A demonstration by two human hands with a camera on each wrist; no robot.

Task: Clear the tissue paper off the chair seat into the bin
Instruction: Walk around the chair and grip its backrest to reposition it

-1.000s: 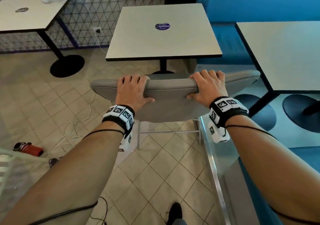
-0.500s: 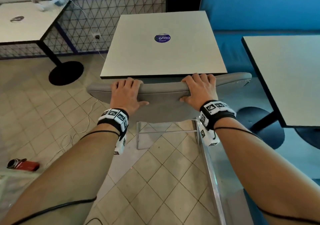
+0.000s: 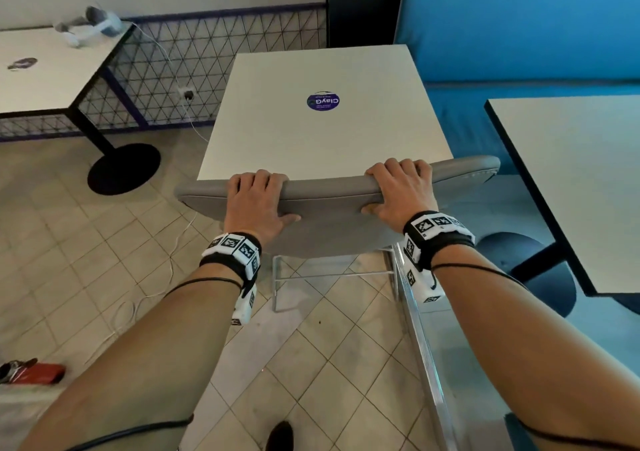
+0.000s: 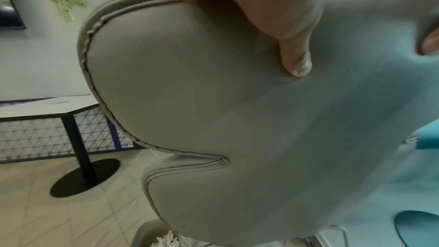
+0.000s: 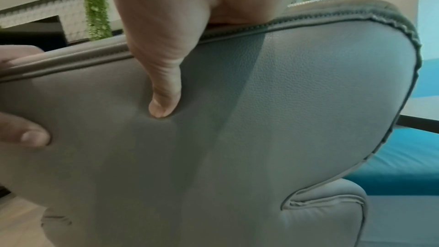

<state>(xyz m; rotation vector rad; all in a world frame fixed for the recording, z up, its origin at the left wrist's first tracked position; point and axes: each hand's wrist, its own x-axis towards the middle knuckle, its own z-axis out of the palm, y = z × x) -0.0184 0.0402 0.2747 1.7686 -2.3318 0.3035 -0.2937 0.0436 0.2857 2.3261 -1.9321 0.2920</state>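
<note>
A grey padded chair shows its backrest (image 3: 329, 204) to me, its top edge right against the near edge of a white table (image 3: 322, 138). My left hand (image 3: 256, 201) grips the top of the backrest left of centre, fingers over the far side, thumb (image 4: 297, 59) pressed into the near side. My right hand (image 3: 398, 190) grips it the same way further right, its thumb (image 5: 166, 99) denting the padding. The backrest hides the seat. A white crumpled bit (image 4: 166, 239) peeks out below the chair back; what it lies on I cannot tell.
A second white table (image 3: 571, 190) stands at the right before a blue bench (image 3: 519, 52), and a third table (image 3: 45, 76) at the far left. On the tiled floor lie a white cable (image 3: 173, 260) and a red object (image 3: 41, 372). A metal strip (image 3: 419, 329) runs along the floor at my right.
The chair has gone forward with both hands on its backrest; its top edge now meets the table's near edge. Neither grip has changed.
</note>
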